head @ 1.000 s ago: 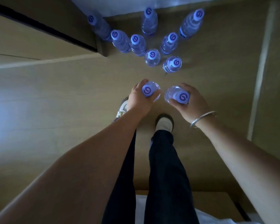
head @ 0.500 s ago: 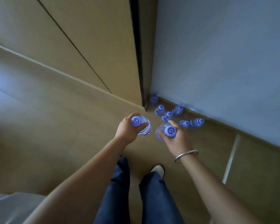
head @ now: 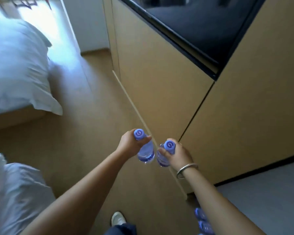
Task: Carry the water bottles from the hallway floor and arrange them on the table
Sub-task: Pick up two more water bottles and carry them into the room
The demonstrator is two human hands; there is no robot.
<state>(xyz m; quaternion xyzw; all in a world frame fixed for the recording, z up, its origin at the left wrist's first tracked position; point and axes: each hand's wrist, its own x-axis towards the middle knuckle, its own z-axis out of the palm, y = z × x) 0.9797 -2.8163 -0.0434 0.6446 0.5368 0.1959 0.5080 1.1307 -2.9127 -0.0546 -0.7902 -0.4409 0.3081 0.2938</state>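
Head view: two water bottles are being held above the tan floor point(head: 85, 150), one in each hand. The left bottle point(head: 143, 148) is being gripped at its neck by the left hand point(head: 131, 143), with the fingers curled just under the purple cap. The right bottle point(head: 165, 154) is being clamped the same way by the right hand point(head: 178, 154), on whose wrist a silver bracelet point(head: 187, 170) is being worn. The two bottles are being kept upright and just beside each other, with a narrow gap between them.

A strip of open floor is being left between the bed point(head: 19, 68) on the left and the tan cabinet front point(head: 159, 85) on the right. The cabinet's lower edge is being marked by a pale trim line that runs diagonally past the hands. A second heap of white bedding point(head: 12, 192) is being shown at the lower left edge.

More bottles point(head: 202, 221) are being left standing on the floor at the bottom right, partly hidden by the right forearm; at least two can be made out, and the full count cannot be told. One white shoe point(head: 118, 218) is being shown on the floor below the arms. A dark glossy panel point(head: 202, 26) is being set into the cabinet at the upper right, and a grey surface point(head: 261, 192) is being shown beyond the cabinet's dark bottom edge.
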